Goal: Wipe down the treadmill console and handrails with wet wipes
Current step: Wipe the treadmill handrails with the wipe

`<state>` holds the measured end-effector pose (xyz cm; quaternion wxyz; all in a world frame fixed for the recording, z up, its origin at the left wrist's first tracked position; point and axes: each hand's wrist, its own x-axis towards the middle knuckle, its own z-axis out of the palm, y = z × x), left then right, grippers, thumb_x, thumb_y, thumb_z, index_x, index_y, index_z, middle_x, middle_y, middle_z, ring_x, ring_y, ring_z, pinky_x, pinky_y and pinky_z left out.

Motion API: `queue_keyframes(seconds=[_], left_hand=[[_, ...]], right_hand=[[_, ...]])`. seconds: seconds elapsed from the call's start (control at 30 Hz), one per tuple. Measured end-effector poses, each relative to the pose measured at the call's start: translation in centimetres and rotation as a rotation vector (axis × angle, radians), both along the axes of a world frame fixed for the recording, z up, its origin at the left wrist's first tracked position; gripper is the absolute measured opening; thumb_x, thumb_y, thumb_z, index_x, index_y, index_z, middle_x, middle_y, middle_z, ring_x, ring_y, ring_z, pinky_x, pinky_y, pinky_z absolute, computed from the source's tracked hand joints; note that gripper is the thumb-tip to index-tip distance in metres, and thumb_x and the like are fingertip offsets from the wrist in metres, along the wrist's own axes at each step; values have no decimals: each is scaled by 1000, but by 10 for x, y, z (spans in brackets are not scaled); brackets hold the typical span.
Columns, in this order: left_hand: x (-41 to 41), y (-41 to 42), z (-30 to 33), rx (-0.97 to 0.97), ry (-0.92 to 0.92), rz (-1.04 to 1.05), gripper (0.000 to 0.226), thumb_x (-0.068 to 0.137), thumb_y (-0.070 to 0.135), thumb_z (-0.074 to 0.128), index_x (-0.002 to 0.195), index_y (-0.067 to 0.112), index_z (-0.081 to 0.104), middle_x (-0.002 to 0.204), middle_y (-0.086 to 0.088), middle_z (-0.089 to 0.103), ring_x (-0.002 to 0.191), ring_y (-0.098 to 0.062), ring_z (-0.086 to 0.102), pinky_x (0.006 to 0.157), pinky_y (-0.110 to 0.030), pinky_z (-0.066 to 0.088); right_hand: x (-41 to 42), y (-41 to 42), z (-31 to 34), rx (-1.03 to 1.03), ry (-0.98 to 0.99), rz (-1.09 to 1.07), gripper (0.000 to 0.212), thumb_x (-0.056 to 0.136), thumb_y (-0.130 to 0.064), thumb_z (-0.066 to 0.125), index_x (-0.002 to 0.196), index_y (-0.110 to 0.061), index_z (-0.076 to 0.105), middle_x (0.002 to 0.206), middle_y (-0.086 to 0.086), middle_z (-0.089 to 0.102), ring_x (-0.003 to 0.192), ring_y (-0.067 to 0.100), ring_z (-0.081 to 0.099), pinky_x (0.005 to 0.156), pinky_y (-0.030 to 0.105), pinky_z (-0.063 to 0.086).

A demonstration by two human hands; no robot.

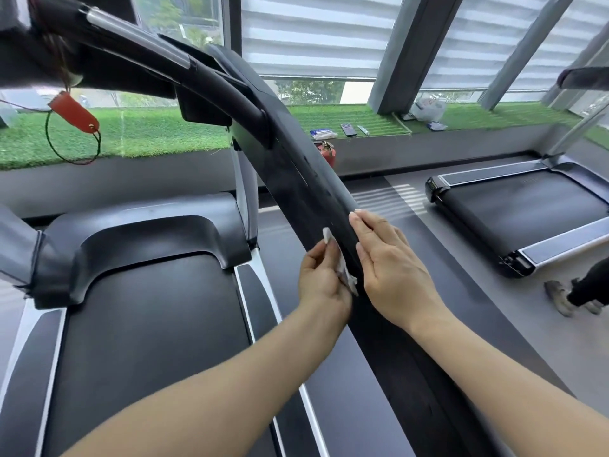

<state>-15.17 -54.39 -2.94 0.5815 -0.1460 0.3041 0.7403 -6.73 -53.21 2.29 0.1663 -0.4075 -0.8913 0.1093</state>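
Note:
The treadmill's black right handrail runs from the console at upper left down to the lower right. My left hand holds a crumpled white wet wipe pressed against the rail's inner side. My right hand lies over the rail's outer side, fingers straight and resting on it. Both hands meet at the rail's middle section.
The treadmill belt and motor cover lie below left. A red safety key on a cord hangs from the console. A wipes pack and remotes sit on the green-turf sill. A second treadmill stands right, with a person's feet near it.

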Motion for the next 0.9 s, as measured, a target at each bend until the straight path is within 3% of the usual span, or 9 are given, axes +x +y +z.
queue_keyframes(seconds=[0.17,0.3,0.37,0.43,0.5,0.6,0.7,0.9], left_hand=[[-16,15,0,-18,64,75,6,90,11,62,86,16,61,116,-12,66,109,-29,63,96,-48,49],[-56,54,2,-237,190,215,12,87,11,66,79,18,60,88,-1,67,85,-24,62,91,-46,52],[-52,51,6,-232,211,214,13,89,13,65,79,19,59,83,-1,66,73,-21,60,84,-42,55],[-33,31,4,-175,230,131,11,91,14,62,84,22,59,85,0,66,66,-16,58,67,-34,53],[-13,10,-6,-89,251,78,15,94,10,57,93,24,63,94,0,69,78,-16,63,72,-30,52],[-7,3,-18,-32,330,126,26,93,4,55,98,27,66,108,-2,69,106,-18,64,97,-34,49],[-25,23,-23,-79,394,184,22,90,7,61,91,28,68,103,-1,70,105,-20,65,98,-36,49],[-101,90,-32,-161,324,276,18,94,9,57,90,24,66,114,-7,68,107,-25,64,97,-39,50]], right_hand=[[-1,-1,1,7,-5,1,47,101,-20,34,148,-19,30,151,-12,28,137,3,21,107,13,19],[0,-1,1,5,-5,-3,46,101,-19,33,147,-19,31,150,-13,29,136,3,22,105,10,16],[0,-1,2,6,-9,3,46,101,-19,33,147,-18,32,149,-13,29,136,4,22,105,9,15],[0,-2,2,4,-18,5,46,101,-19,34,147,-19,31,150,-14,29,136,2,22,105,9,16],[0,-2,2,12,-20,8,46,101,-19,35,147,-19,32,150,-14,29,135,1,22,103,5,14],[-3,2,7,-29,54,-1,42,99,-15,40,141,-16,43,144,-12,39,131,2,31,100,-3,13],[-25,27,12,-45,89,-24,38,98,-11,41,134,-12,51,139,-6,47,129,9,39,101,4,19],[-89,75,12,-38,75,-87,41,100,-11,33,140,-11,42,146,-2,39,135,16,34,108,22,22]])
